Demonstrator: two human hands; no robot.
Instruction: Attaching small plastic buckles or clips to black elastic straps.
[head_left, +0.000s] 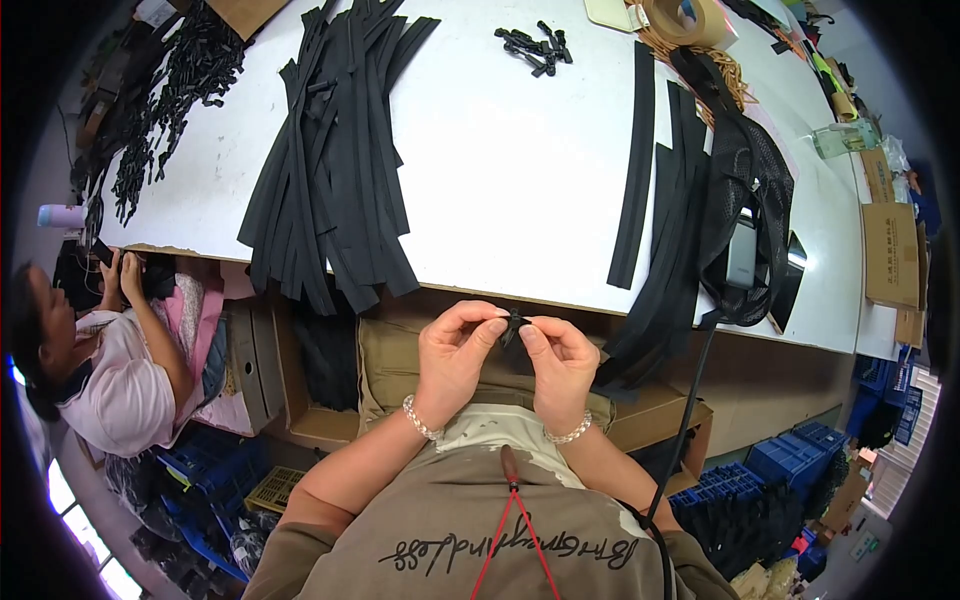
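Note:
In front of my chest, just off the table's near edge, my left hand [452, 352] and my right hand [562, 362] pinch a small black zipper pull [514, 326] between thumbs and forefingers. Its finer parts are too small to make out. A thick pile of black zipper strips [345, 170] lies on the white table [500, 190], some ends hanging over the edge. To the right are more black strips [672, 210], one of them lying apart. A few loose black zipper pulls [535, 48] rest at the far middle.
A large heap of small black parts [195, 70] covers the far left. A black mesh bag [765, 160] with a grey device [741, 255] lies right, near a tape roll [690, 20]. Another person [130, 380] sits at left. An open cardboard box [650, 425] stands under the table.

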